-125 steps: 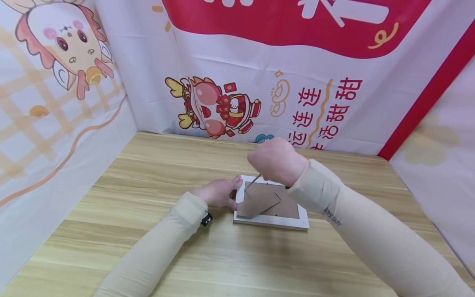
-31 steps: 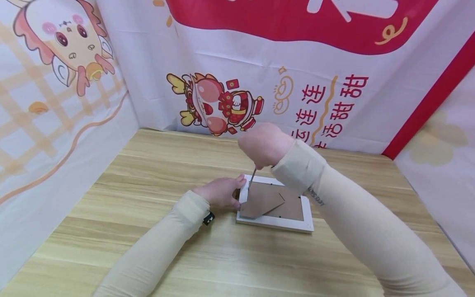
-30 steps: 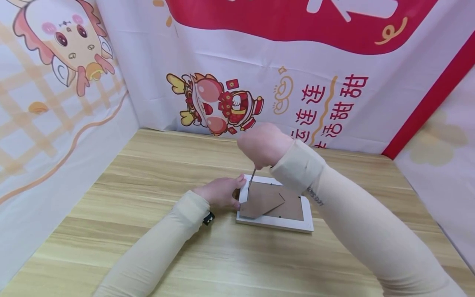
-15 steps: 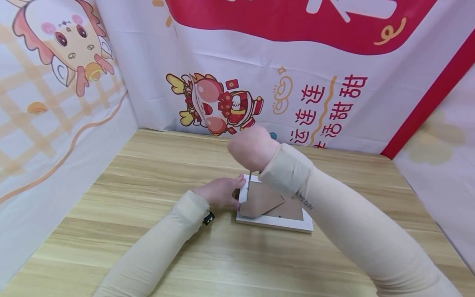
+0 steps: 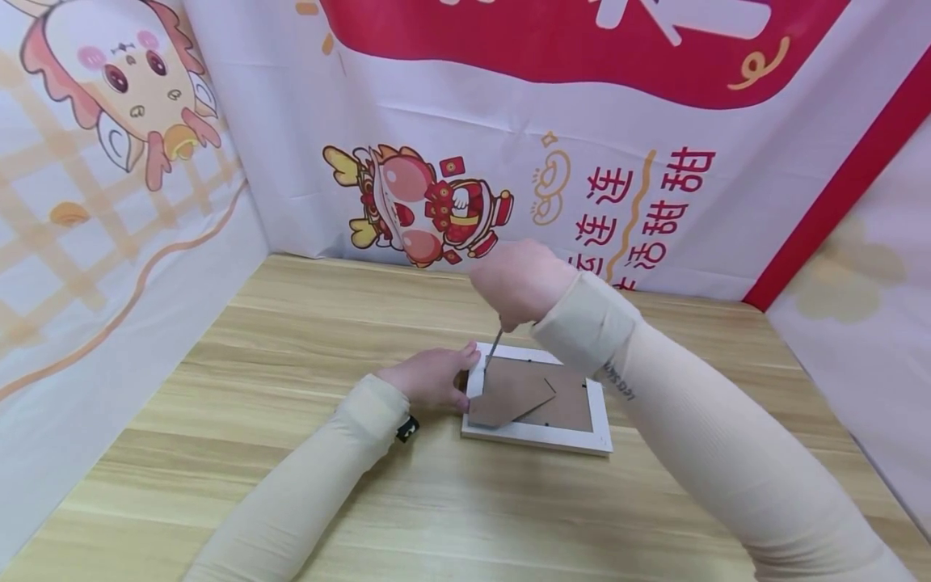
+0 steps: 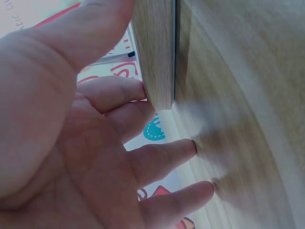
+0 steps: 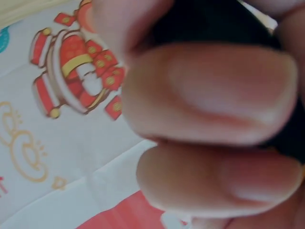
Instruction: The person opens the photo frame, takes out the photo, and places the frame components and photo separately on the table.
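Observation:
A white picture frame [image 5: 598, 416] lies back side up on the table, with a brown backing board [image 5: 570, 412], a brown stand flap [image 5: 502, 404] and small dark tabs around the board. My left hand [image 5: 431, 377] rests at the frame's left side. In the left wrist view, the thumb and two fingertips touch the frame's wood-coloured side [image 6: 155, 57]; the other fingers reach down to the table. My right hand [image 5: 525, 281] grips a screwdriver, whose thin metal shaft [image 5: 494, 346] slants down to the board's left edge. The right wrist view shows fingers curled round its dark handle [image 7: 214, 24].
The wood-grain table [image 5: 327, 323] extends around the frame. Behind it hangs a white and red printed cloth [image 5: 465, 113], close beyond the right hand. Printed cloth walls stand at the left [image 5: 131, 242] and right [image 5: 873, 267].
My right hand has swung left and then back right, and the shaft's tilt changed with it, its tip staying near the board's left edge. My left hand and the frame have stayed in place.

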Demonstrator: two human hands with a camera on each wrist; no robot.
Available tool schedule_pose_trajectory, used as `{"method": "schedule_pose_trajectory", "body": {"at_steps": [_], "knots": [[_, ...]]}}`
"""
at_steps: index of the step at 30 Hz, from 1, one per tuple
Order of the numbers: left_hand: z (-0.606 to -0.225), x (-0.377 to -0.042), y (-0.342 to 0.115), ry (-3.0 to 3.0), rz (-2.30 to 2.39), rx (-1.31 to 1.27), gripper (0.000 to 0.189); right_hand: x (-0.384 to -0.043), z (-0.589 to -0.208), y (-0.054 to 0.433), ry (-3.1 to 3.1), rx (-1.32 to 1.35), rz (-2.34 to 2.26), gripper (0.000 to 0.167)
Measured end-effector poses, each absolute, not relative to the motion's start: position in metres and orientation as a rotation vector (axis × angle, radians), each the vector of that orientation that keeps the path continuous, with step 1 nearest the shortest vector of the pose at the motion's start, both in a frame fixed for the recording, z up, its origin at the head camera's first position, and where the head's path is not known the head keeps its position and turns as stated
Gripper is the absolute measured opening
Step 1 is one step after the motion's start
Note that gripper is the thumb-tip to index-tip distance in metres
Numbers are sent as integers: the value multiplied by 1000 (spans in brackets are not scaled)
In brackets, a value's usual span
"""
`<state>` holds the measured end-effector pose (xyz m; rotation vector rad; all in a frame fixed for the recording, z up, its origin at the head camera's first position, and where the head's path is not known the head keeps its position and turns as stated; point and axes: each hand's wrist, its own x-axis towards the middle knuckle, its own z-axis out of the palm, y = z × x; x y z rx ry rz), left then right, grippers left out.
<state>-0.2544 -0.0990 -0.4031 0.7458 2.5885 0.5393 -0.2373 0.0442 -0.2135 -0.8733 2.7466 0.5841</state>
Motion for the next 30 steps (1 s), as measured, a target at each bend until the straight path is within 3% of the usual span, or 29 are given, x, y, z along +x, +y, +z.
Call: {"method": "schedule_pose_trajectory", "body": {"at_steps": [13, 30], "knots": [[-405, -256, -97, 2606, 501, 772, 92, -246, -205, 86, 2714, -732, 406, 17], [-403, -255, -98, 2602, 530, 764, 91, -253, -217, 78, 2703, -760, 381, 17]]}}
